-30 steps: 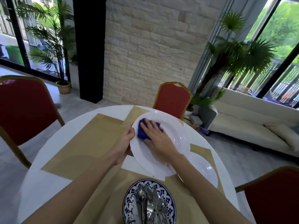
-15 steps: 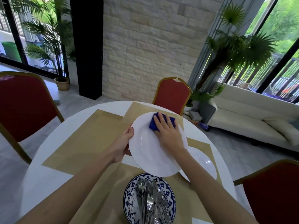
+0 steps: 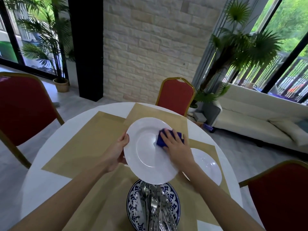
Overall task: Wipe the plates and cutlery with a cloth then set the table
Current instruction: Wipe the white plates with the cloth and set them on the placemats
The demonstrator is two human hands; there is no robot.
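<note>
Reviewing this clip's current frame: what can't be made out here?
Head view only.
Blue cloth: mostly under the right hand; its fold is hidden.
Left hand: fingers behind the white plate; only the thumb shows.
Cutlery on the patterned plate: piled, blurred, cut by the bottom edge; count unclear.
Second plate: partly behind the right forearm.

I see a round white table point(image 3: 41, 180) laid with overlapping tan placemats point(image 3: 83, 147) — a white plate point(image 3: 209, 165) sits on the right-hand mat, a blue-patterned plate point(image 3: 133, 203) on the near one, piled with cutlery point(image 3: 155, 207).
</note>
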